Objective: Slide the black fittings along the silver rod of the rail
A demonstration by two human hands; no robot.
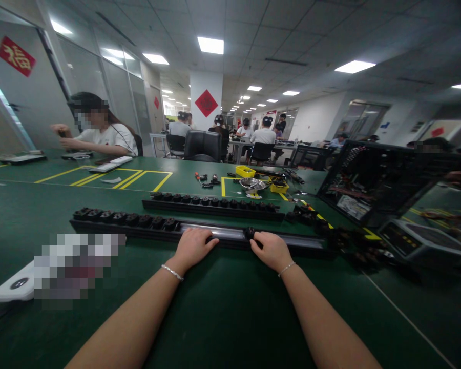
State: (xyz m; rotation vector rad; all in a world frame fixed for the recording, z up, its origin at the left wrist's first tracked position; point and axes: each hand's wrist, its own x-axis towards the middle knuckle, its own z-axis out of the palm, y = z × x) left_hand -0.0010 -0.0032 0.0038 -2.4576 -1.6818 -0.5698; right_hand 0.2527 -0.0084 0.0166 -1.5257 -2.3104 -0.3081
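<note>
A long black power-strip housing (223,233) lies crosswise before me, its channel showing a shiny inside. Several black socket modules (132,219) fill its left part. My left hand (194,247) grips the near wall around the middle, fingers over the edge and thumb along the outside; its fingertips are partly hidden. One separate black socket module (249,233) is in the channel farther right. My right hand (272,250) pinches it between thumb and fingers. Just behind lies a second black housing (215,207) with a row of similar modules.
Loose black parts (353,246) lie at the housing's right end, beside a grey scale-like device (426,241). Farther back are a metal bowl (252,184), yellow bins (245,171) and an open black case (369,179). A white device (15,287) sits left; a co-worker (103,130) sits across the table.
</note>
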